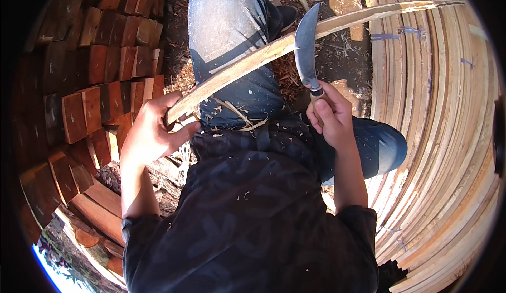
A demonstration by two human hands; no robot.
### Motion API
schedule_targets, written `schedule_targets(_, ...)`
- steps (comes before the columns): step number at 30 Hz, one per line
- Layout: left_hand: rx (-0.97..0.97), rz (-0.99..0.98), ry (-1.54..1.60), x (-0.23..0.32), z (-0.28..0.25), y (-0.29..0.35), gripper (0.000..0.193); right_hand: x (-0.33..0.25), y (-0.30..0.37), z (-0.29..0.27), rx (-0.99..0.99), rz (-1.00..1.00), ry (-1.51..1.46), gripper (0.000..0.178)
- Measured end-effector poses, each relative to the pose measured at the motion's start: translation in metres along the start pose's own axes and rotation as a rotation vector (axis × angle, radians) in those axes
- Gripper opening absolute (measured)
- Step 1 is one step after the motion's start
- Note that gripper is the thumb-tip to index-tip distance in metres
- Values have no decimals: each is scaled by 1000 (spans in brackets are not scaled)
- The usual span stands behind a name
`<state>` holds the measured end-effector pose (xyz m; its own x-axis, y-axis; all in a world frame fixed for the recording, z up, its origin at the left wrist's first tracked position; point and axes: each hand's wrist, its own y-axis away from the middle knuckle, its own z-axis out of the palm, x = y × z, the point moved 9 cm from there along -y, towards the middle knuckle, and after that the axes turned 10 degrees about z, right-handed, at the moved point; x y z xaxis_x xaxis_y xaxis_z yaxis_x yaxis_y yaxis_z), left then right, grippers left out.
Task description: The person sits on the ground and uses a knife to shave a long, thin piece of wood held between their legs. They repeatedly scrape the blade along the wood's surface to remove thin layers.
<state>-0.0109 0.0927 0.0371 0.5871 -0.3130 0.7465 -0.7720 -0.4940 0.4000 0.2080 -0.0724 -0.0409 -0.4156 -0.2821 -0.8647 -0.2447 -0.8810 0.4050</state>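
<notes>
Seemingly for steadiness, the left grip (150,130) is clasping one end of the wooden strip (269,52) slanting over the jeans (226,21); the right grip (336,114) is firmly holding the curved knife (305,47), blade crossing the strip.

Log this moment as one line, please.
left hand: holding end of wooden strip | right hand: holding curved knife by handle | knife: overlaps strip in view, contact unclear

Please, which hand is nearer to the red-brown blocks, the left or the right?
Left. The left hand is just right of the blocks, at one end of the stick; the right hand is much farther right, holding the knife.
</notes>
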Motion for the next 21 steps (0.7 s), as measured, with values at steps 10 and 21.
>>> schedule_targets(10, -60, -53, 17, 5, 6, 0, 25, -12, -2, -56, 224, -142, -385, 41)
schedule_targets(21, -56, 20, 63, 5, 7, -2, 27, -12, 1, -11, -65, 26, 220, 37)
